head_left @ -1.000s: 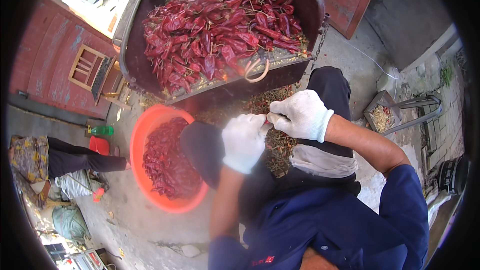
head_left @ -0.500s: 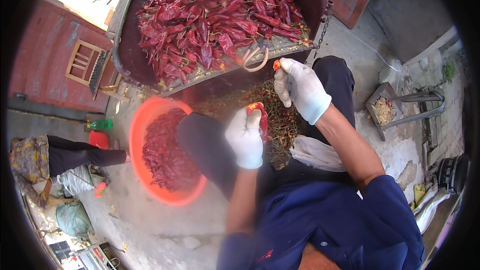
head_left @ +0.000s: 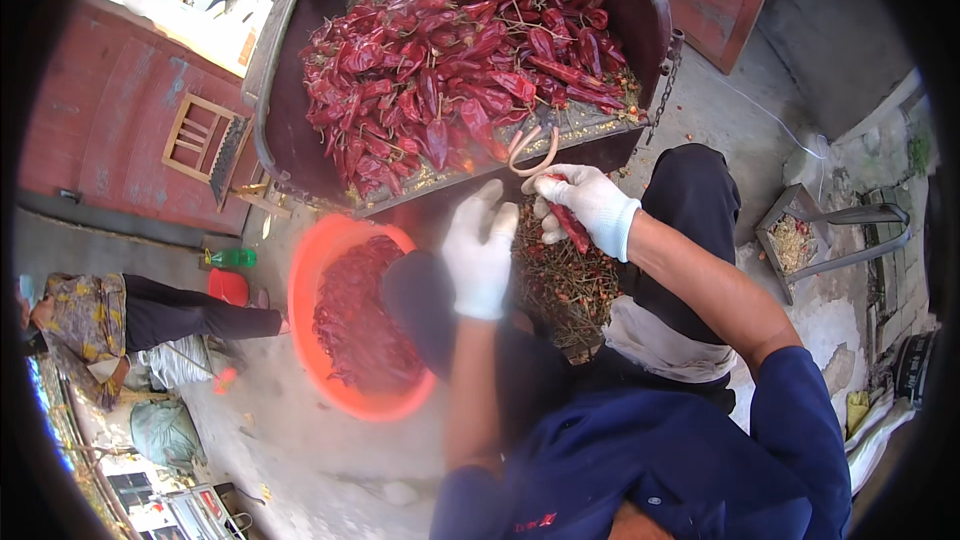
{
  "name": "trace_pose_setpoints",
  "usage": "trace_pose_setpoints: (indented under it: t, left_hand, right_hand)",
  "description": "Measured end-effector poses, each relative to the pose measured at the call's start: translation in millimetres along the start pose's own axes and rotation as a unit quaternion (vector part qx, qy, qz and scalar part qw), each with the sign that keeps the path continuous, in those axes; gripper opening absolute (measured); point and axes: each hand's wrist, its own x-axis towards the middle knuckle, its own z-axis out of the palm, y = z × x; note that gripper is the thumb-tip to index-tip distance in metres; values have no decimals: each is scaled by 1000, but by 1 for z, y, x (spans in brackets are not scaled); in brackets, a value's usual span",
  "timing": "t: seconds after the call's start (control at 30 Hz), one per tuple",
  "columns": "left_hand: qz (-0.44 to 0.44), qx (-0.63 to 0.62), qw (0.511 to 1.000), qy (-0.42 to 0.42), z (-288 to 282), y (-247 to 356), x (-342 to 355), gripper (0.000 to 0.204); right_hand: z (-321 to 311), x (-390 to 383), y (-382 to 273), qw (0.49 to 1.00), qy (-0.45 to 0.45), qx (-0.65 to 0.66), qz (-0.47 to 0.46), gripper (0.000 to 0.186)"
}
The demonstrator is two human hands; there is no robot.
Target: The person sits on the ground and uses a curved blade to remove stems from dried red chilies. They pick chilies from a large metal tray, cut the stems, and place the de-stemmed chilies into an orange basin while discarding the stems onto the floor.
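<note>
In a white glove, my right hand (head_left: pixel 592 208) grips a dried red chili pepper (head_left: pixel 570 227), which slants down from its fingers over my lap. My left hand (head_left: pixel 478 252), gloved too, is raised just left of it with thumb and fingers apart and nothing visible in them. Beyond both hands, a heap of dried red chili peppers (head_left: pixel 450 60) fills a dark metal cart bed (head_left: pixel 285 140). Left of my knee stands an orange basin (head_left: pixel 308 345) holding more red peppers. Stems and scraps (head_left: pixel 565 285) lie in a pile under my hands.
A bent pale loop (head_left: pixel 540 155) hangs at the cart's front edge beside my right hand. To the right is a metal scoop (head_left: pixel 790 240) with seeds in it. Another person (head_left: pixel 90 325) stands at far left, near a red bucket (head_left: pixel 229 287) and a wooden chair (head_left: pixel 205 145).
The pepper that was in my left hand is gone from it, and those fingers have spread. My right hand, earlier pinching a small orange-red piece, has lowered and now holds a whole pepper.
</note>
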Motion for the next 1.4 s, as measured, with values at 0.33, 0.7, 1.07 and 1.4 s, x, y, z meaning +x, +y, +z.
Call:
trace_pose_setpoints:
  t: [0.33, 0.7, 1.07, 1.4]
  left_hand:
    - [43, 416, 897, 143, -24, -33, 137, 47]
    - [11, 214, 957, 198, -15, -15, 103, 35]
    - [48, 50, 993, 98, 42, -7, -2, 17]
    - [108, 24, 994, 15, 17, 10, 3, 15]
  right_hand:
    - [-22, 23, -16, 996, -70, -41, -40, 21]
    - [-10, 12, -27, 989, 6, -130, -74, 26]
    - [1, 13, -2, 908, 70, -340, -236, 46]
    - [-10, 4, 8, 807, 6, -469, -359, 29]
